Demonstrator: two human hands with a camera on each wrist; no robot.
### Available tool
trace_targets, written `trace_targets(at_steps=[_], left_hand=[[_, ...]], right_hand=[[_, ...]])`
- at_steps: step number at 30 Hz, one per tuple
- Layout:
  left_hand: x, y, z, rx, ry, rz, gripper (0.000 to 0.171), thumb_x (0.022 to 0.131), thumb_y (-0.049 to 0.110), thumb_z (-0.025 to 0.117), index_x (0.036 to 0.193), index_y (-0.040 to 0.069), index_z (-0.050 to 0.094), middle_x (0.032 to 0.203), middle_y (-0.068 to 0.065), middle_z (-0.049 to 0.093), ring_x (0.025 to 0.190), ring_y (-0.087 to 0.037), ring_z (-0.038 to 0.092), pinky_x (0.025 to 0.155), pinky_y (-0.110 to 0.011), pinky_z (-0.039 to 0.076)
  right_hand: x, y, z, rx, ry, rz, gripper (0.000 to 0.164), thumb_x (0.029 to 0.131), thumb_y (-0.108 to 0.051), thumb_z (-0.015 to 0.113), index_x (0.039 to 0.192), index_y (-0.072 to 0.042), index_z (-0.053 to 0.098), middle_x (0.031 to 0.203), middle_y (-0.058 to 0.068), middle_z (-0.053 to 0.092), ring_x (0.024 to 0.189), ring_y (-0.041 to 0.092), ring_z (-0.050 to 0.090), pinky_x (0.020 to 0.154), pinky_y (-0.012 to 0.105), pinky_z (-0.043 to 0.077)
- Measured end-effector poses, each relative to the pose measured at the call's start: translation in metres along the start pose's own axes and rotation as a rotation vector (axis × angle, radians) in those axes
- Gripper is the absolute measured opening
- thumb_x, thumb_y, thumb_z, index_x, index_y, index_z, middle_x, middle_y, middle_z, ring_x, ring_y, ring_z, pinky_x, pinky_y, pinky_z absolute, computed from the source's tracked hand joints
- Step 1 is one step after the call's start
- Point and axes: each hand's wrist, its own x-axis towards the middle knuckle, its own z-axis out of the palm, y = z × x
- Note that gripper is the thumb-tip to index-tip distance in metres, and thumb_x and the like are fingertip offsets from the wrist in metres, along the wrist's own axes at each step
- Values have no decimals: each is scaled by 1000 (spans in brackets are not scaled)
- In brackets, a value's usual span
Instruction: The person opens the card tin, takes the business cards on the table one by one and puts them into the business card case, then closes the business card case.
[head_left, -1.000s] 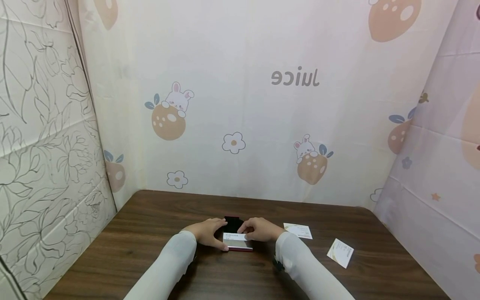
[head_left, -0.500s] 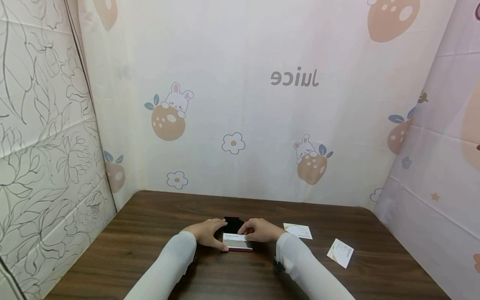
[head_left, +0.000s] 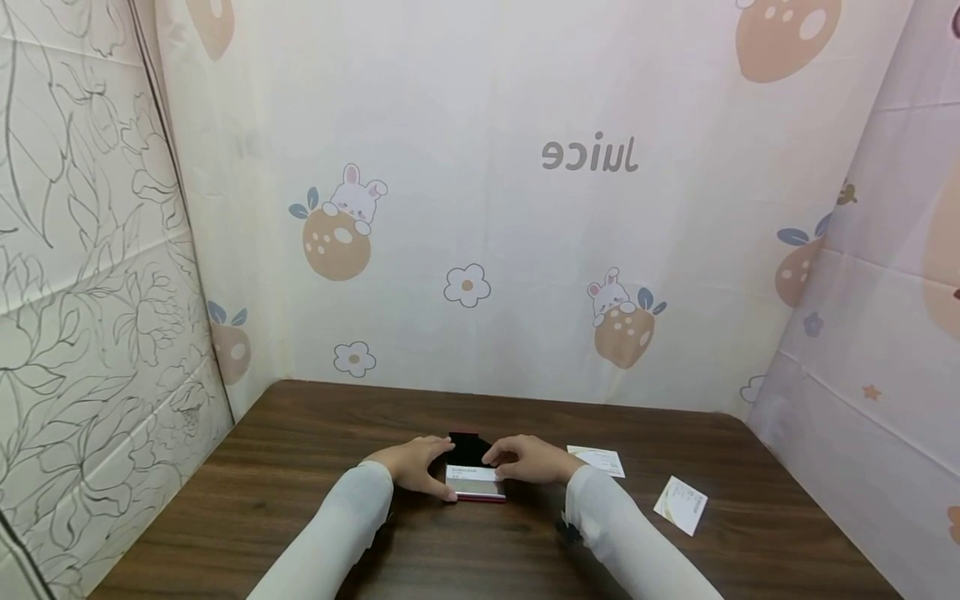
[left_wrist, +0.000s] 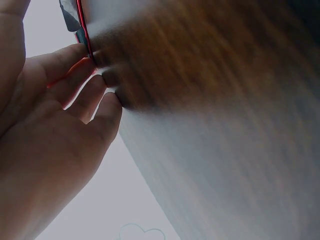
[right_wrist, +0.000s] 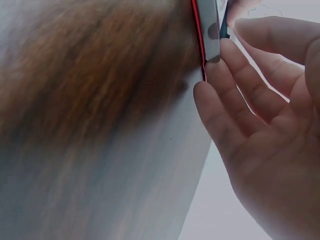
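Observation:
A flat card case (head_left: 476, 498) with a red edge lies opened on the table, its black-lined lid (head_left: 467, 450) folded back away from me. A white printed business card (head_left: 465, 472) sits in its silvery tray. My left hand (head_left: 412, 467) spans the case's left side, thumb at the front corner and index finger by the lid. In the left wrist view, its fingers (left_wrist: 82, 97) rest lightly bent along the red edge. My right hand (head_left: 532, 460) is at the right side, thumb and index finger apart near the card. In the right wrist view, its fingertips (right_wrist: 204, 92) are right at the case's edge.
Two more business cards lie to the right, one white card (head_left: 597, 461) just behind my right hand and another card (head_left: 681, 506) nearer and further right. The dark wooden table (head_left: 300, 500) ends at patterned curtains (head_left: 465, 208) behind and on both sides.
My right hand has shifted slightly to the right, its fingers drawing back from the card toward the case's right edge. The left hand and case have stayed in place.

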Motion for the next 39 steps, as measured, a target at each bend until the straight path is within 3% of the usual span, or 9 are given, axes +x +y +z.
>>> trace_targets(at_steps=[4,14,21,32,39], left_hand=[[0,0,0,2,1,2,91,79,57,79,152,14,44,155,-7,40,142,-28,36,108,-54,37],[-2,0,0,5,-3,14,90,81,55,79,152,14,44,156,-7,39,144,-28,34,109,-53,36],[-3,2,-2,-3,-5,12,90,81,55,79,152,14,43,156,-7,38,144,-28,34,109,-54,36],[-3,1,-2,-2,-5,1,91,80,56,79,152,14,43,157,-6,38,144,-28,33,109,-54,36],[-2,1,-1,-5,-8,-3,91,80,55,79,152,14,43,157,-6,38,144,-27,34,108,-54,37]], right_hand=[[-7,5,-3,1,46,14,20,98,-16,65,116,-20,71,119,-3,68,113,22,60,96,53,47],[-39,33,-23,-18,177,80,21,96,-11,67,117,-12,70,114,2,67,104,23,61,93,51,50],[-67,58,-43,-112,290,94,31,95,-12,67,124,-2,64,126,16,62,117,39,58,96,57,46],[-90,86,-61,-142,253,173,49,88,-23,75,125,7,61,123,21,62,117,42,58,97,57,45],[-98,92,-66,-201,169,305,70,82,-36,80,134,5,57,129,27,55,119,44,51,98,63,40]])
